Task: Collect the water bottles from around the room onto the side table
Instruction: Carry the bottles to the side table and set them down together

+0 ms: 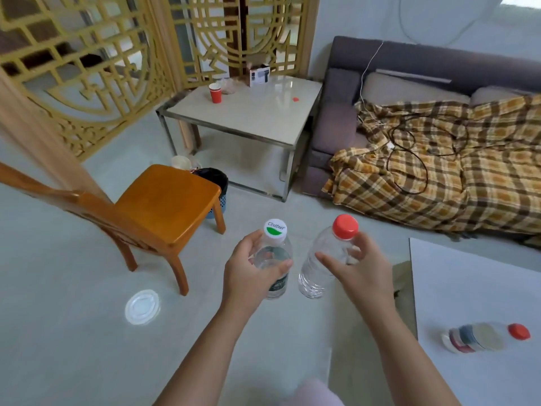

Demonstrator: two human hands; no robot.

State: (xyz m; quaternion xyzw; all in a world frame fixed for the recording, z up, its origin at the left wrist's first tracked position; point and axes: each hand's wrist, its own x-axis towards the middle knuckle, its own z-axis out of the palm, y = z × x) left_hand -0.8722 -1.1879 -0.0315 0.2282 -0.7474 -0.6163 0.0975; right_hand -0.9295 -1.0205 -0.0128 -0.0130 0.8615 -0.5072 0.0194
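My left hand [248,268] grips a clear water bottle with a white and green cap [274,230], held upright above the floor. My right hand [355,266] grips a second clear bottle with a red cap [345,227], tilted slightly left. The two bottles are close side by side in the middle of the view. The side table [251,112], with a pale glossy top and metal frame, stands further ahead beside the sofa. A third bottle with a red cap [486,336] lies on its side on the white table [468,288] at the right.
A wooden chair [164,200] stands left of my hands, with a dark waste bin [216,180] behind it. A red paper cup [215,92], a small box [259,74] and a red cap [296,99] sit on the side table. A clear plastic lid [142,306] lies on the floor. A checked blanket with cables covers the sofa [439,159].
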